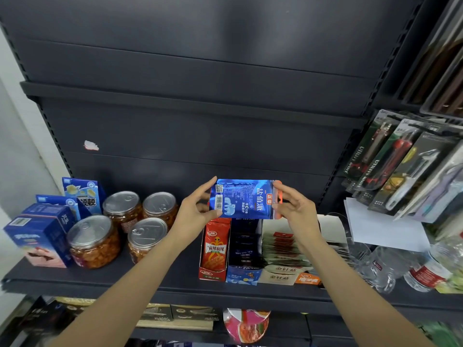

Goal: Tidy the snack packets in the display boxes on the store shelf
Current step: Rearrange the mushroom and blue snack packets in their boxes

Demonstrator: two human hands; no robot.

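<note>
Now your left hand [198,211] and right hand [293,209] each pinch an end of the blue packet [244,199], sideways above the display boxes [240,274] on the shelf [162,279].

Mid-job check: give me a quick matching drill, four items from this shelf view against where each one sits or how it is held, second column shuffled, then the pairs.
Items
1. blue packet
2. red snack box
3. lidded jars
4. utility knife packs

Places
A. hanging at the right of the shelf
B. standing on the shelf, left of the hands
C. held up sideways between the left hand and right hand
D. leftmost of the display boxes, below the left hand

Pairs: 1-C, 2-D, 3-B, 4-A
</note>
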